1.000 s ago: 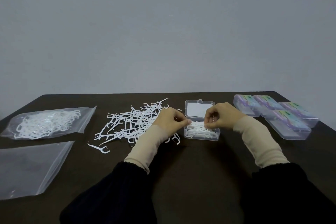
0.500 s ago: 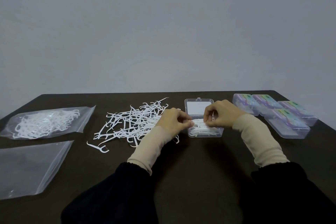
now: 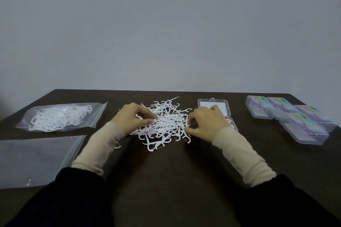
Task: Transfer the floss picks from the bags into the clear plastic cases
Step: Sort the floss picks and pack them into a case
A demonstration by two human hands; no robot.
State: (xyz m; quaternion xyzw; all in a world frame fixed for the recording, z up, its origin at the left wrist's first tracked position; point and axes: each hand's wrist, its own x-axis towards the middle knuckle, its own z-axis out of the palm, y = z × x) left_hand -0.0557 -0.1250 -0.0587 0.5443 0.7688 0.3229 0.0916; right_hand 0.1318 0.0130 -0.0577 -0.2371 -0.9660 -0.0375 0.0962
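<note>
A loose pile of white floss picks (image 3: 166,123) lies in the middle of the dark table. My left hand (image 3: 132,118) sits on the pile's left side, its curled fingers and thumb pinching picks. At the pile's right edge my right hand (image 3: 206,121) curls its thumb and forefinger round a few picks. Behind the right hand stands the open clear case (image 3: 214,106). Its lid is laid back, and its base (image 3: 234,125) with picks inside is mostly hidden by the hand. A clear bag of floss picks (image 3: 60,117) lies at the far left.
An empty clear bag (image 3: 36,160) lies flat at the near left. Several closed clear cases with coloured labels (image 3: 295,116) are grouped at the far right near the table's edge. A grey wall rises behind the table.
Both hands have left the open case and moved left onto the loose pile. The case now shows behind the right hand.
</note>
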